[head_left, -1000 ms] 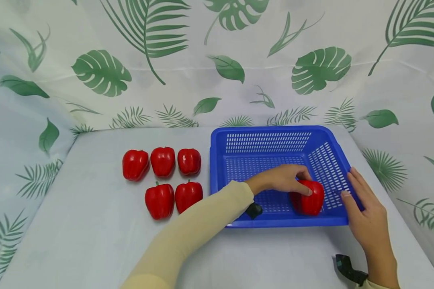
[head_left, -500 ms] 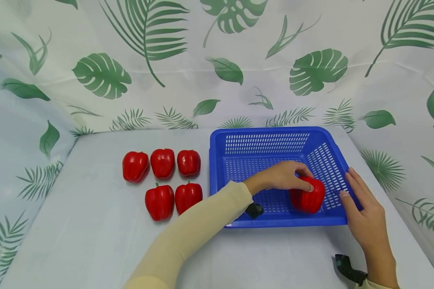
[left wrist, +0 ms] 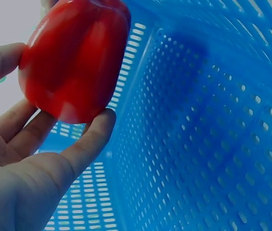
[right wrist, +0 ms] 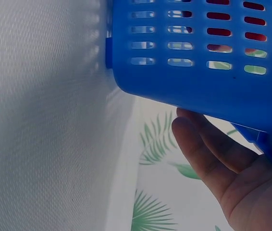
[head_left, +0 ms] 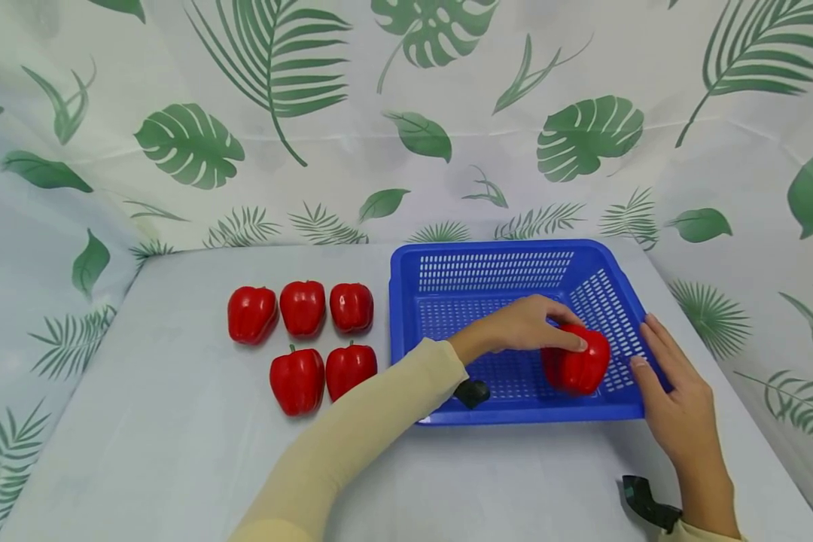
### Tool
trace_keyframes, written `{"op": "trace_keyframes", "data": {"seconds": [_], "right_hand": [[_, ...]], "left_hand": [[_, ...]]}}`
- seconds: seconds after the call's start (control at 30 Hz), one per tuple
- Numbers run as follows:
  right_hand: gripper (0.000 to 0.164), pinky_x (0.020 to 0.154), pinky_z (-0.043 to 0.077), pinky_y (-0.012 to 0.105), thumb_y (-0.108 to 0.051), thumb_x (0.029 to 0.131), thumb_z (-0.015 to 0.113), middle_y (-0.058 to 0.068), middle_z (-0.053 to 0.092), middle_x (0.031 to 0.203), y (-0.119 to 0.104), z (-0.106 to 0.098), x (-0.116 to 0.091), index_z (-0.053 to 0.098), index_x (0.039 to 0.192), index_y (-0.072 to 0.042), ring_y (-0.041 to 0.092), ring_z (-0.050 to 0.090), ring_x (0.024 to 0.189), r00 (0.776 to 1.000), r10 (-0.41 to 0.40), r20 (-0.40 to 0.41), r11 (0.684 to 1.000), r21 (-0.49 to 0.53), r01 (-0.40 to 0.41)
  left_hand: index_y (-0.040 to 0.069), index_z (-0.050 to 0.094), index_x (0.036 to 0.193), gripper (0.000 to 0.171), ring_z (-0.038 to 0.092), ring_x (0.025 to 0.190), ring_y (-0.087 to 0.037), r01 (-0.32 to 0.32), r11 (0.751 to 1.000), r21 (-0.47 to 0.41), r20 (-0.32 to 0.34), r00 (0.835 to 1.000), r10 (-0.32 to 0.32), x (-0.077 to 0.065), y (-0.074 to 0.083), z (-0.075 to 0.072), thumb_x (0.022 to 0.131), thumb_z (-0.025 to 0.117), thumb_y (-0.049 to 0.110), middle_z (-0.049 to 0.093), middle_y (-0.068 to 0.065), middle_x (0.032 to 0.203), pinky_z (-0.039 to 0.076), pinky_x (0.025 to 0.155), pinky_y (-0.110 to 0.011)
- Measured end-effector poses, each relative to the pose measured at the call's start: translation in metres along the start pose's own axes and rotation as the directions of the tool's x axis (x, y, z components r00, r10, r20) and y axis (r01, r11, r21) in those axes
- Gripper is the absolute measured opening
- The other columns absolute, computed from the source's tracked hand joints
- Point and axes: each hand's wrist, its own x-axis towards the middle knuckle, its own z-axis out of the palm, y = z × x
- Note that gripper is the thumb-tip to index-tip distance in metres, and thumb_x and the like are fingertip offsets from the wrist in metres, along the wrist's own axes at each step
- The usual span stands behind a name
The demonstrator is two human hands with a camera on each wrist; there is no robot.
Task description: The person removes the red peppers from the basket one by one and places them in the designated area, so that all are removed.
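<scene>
My left hand (head_left: 525, 324) reaches into the blue plastic basket (head_left: 515, 415) and grips a red bell pepper (head_left: 581, 363) near its right end. In the left wrist view, thumb and fingers spread round the pepper (left wrist: 78, 62), and a dark shadow falls on the perforated basket surface beside it. My right hand (head_left: 680, 403) holds the basket's right rim, thumb on the rim and fingers along the outside. The right wrist view has those fingers (right wrist: 193, 144) against the slotted outer wall (right wrist: 174, 79); the thumb is hidden there. Red shows through the slots.
Several more red bell peppers (head_left: 302, 309) stand in two rows on the white table (head_left: 142, 421), left of the basket. My left sleeve (head_left: 366, 429) partly covers one front pepper (head_left: 350, 369). Leaf-printed cloth (head_left: 312, 188) hangs behind and at both sides.
The left hand has shifted the gripped pepper slightly up and away from the basket's near wall. The right hand stays on the rim. The head view has drifted a little.
</scene>
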Motion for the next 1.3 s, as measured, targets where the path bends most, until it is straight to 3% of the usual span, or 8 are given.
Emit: {"op": "trace_keyframes", "data": {"seconds": [0.4, 0.77, 1.03, 1.3], "right_hand": [[0.058, 0.108, 0.031, 0.080, -0.025, 0.112, 0.049, 0.006, 0.030, 0.174, 0.001, -0.001, 0.002, 0.035, 0.168, -0.017, 0.042, 0.026, 0.158, 1.000, 0.003, 0.013, 1.000, 0.014, -0.003], [0.058, 0.108, 0.031, 0.080, -0.024, 0.112, 0.049, 0.007, 0.030, 0.174, -0.001, -0.001, 0.002, 0.035, 0.168, -0.017, 0.043, 0.027, 0.158, 1.000, 0.001, 0.013, 1.000, 0.005, -0.001], [0.057, 0.111, 0.029, 0.079, -0.024, 0.113, 0.048, 0.006, 0.029, 0.174, 0.000, -0.002, 0.002, 0.035, 0.168, -0.017, 0.042, 0.026, 0.158, 1.000, -0.008, 0.010, 1.000, 0.004, 0.008], [0.057, 0.118, 0.021, 0.075, -0.023, 0.113, 0.047, 0.006, 0.029, 0.175, 0.000, -0.002, 0.001, 0.035, 0.168, -0.014, 0.043, 0.024, 0.159, 1.000, -0.023, 0.011, 0.999, 0.024, 0.023]], "left_hand": [[0.010, 0.075, 0.134, 0.039, 0.059, 0.100, -0.007, 0.000, 0.997, -0.078, -0.032, 0.999, -0.003, -0.009, 0.002, -0.007, 0.097, 0.079, 0.023, 0.068, 0.007, 0.110, 0.063, 0.084, -0.031], [0.007, 0.072, 0.137, 0.043, 0.061, 0.098, -0.007, -0.047, 0.991, -0.125, -0.032, 0.999, 0.044, -0.019, 0.010, -0.015, 0.097, 0.079, 0.020, 0.068, 0.006, 0.110, 0.062, 0.077, -0.026], [0.006, 0.071, 0.137, 0.041, 0.061, 0.102, -0.009, -0.095, 0.982, -0.164, -0.039, 0.995, 0.090, -0.032, 0.013, -0.029, 0.098, 0.077, 0.020, 0.066, 0.006, 0.115, 0.062, 0.077, -0.026], [0.007, 0.070, 0.139, 0.043, 0.061, 0.107, -0.012, -0.091, 0.983, -0.158, -0.065, 0.995, 0.081, -0.050, 0.011, -0.048, 0.099, 0.077, 0.020, 0.066, 0.004, 0.119, 0.063, 0.079, -0.029]]}}
